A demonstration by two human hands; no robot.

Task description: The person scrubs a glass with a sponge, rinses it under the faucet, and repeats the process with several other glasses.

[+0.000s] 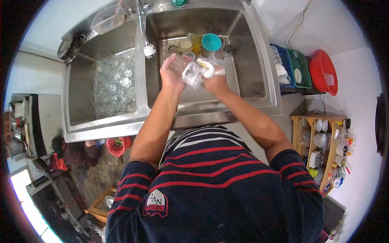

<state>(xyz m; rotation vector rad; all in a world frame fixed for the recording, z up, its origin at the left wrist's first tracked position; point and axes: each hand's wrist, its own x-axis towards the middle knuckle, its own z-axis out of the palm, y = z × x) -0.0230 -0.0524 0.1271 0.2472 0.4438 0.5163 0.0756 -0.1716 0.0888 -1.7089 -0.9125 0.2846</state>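
Over the right basin of a steel sink, my left hand is closed around a clear glass tilted on its side, its rim end covered in white suds. My right hand grips a foamy sponge with some yellow showing, held against the soapy end of the glass. Foam hides part of the sponge and the fingertips. Beneath and beyond my hands, a turquoise bowl and several cups and glasses sit in the basin.
Many clear glasses fill the left basin. A faucet hangs between the basins. A plastic tray sits on the back ledge. Crates and a red tub stand right, above a wooden shelf. Another person is at lower left.
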